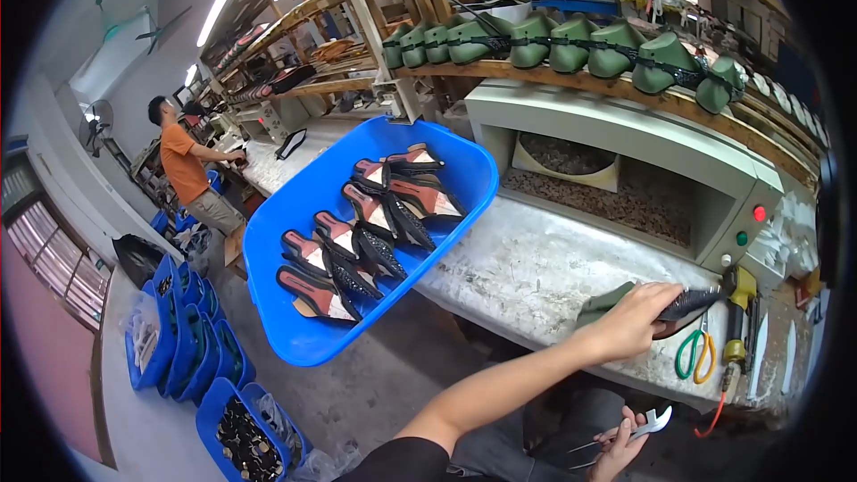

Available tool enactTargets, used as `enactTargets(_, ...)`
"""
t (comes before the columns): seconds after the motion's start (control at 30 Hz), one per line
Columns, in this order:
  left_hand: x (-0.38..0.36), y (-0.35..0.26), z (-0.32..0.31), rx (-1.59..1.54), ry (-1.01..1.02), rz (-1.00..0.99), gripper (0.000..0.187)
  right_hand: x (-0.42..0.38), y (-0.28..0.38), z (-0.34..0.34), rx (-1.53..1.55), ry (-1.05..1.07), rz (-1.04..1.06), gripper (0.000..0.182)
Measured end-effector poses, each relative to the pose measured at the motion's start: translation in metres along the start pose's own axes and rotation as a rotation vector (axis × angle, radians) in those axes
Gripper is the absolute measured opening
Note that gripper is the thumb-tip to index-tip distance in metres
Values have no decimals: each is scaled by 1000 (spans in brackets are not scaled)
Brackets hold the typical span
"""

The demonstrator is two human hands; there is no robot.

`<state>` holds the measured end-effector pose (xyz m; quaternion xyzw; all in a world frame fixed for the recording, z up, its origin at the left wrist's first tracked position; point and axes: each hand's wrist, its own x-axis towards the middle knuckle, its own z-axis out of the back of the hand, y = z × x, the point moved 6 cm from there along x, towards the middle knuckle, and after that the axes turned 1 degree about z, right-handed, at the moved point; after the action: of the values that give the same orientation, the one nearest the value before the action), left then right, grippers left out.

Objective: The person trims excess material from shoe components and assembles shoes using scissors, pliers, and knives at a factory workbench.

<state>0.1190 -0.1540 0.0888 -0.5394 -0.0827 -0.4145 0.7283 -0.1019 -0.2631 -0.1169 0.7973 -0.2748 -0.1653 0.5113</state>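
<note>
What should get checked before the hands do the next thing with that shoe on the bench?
1. Left hand has a grip on the shoe: ok.
2. Right hand holds the pliers firmly: ok.
3. Scissors lie clear of the left hand: ok.
4. Blue tub sits fully on the bench: not ok, it hangs over the edge.
5. Shoe sits straight on its green form: cannot tell, the hand hides it.

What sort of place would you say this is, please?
Most likely a shoe factory. Green lasts line the shelf above the bench, a blue tub holds unfinished shoes, and the left hand grips a shoe on a last while the right hand holds pincers.
</note>
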Motion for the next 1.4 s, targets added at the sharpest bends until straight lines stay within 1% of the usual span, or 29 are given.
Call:
enactTargets(0.03, 5, 14, -15, 22, 188, 73, 50, -4, 3, 1, -5, -11, -2, 31)
enactTargets(0.07, 2, 29, -32, 43, 380, 143, 45, -10, 2, 1, -55, -22, -22, 35)
enactTargets(0.1, -3, 46, -43, 33, 396, 137, 45, -10, 2, 0, -102, -37, -38, 40)
enactTargets(0.13, -7, 57, -51, 92, 341, 45, 32, -6, 4, -1, -149, -56, -52, 45)
enactTargets(0.17, -6, 51, -54, 139, 290, -41, 19, -5, 9, 0, -201, -84, -75, 51)
enactTargets(0.2, -11, 67, -59, 109, 414, 57, 26, -7, 9, 5, -150, -127, -99, 55)
enactTargets(0.23, -11, 62, -50, 71, 420, 176, 37, -3, 25, -6, -192, -139, -200, 56)
enactTargets(0.27, -12, 62, -47, 67, 463, 249, 48, -1, 33, -8, -185, -140, -224, 56)
enactTargets(0.3, -17, 65, -46, -36, 420, 249, 54, -1, 32, -6, -144, -120, -256, 54)
enactTargets(0.33, -24, 67, -47, -49, 407, 254, 52, -6, 36, -8, -137, -131, -278, 51)
enactTargets(0.4, -31, 62, -53, 74, 291, 51, 45, -12, 27, 0, -145, -62, -228, 51)
enactTargets(0.43, -35, 58, -54, 44, 263, 62, 42, -14, 25, 1, -110, -59, -216, 50)
enactTargets(0.5, -36, 50, -57, 121, 254, 18, 40, -16, 21, 2, -105, -52, -241, 51)
enactTargets(0.53, -36, 51, -62, 111, 270, 16, 40, -19, 21, 6, -104, -70, -243, 51)
enactTargets(0.67, -28, 51, -63, 202, 260, -98, 37, -19, 14, 1, -118, -20, -257, 46)
enactTargets(0.7, -30, 54, -65, 198, 262, -98, 37, -19, 14, 2, -120, -24, -257, 46)
enactTargets(0.77, -36, 62, -71, 151, 261, -60, 40, -17, 19, 1, -213, 45, -205, 40)
enactTargets(0.83, -43, 68, -65, 115, 239, -19, 43, -11, 24, -6, -308, 137, -149, 35)
enactTargets(0.87, -42, 65, -59, 119, 226, -17, 43, -5, 28, -8, -312, 151, -148, 35)
enactTargets(1.0, -44, 46, -43, 81, 340, -15, 53, 20, 68, -28, -550, 418, -241, 21)
enactTargets(1.03, -46, 49, -34, 82, 330, -8, 53, 27, 76, -34, -555, 429, -244, 21)
enactTargets(1.17, -63, 60, -11, 133, 470, -137, 60, 44, 105, -58, -867, 659, -199, 16)
enactTargets(1.2, -66, 60, -10, 123, 446, -133, 60, 46, 109, -59, -890, 671, -200, 16)
enactTargets(1.33, -73, 57, -15, 101, 393, -174, 60, 51, 129, -67, -1168, 834, 23, 18)
enactTargets(1.37, -73, 85, 10, 114, 350, -150, 60, 68, 107, -95, -1180, 885, 29, 18)
enactTargets(1.4, -72, 86, 10, 103, 344, -155, 60, 72, 106, -99, -1206, 898, 54, 19)
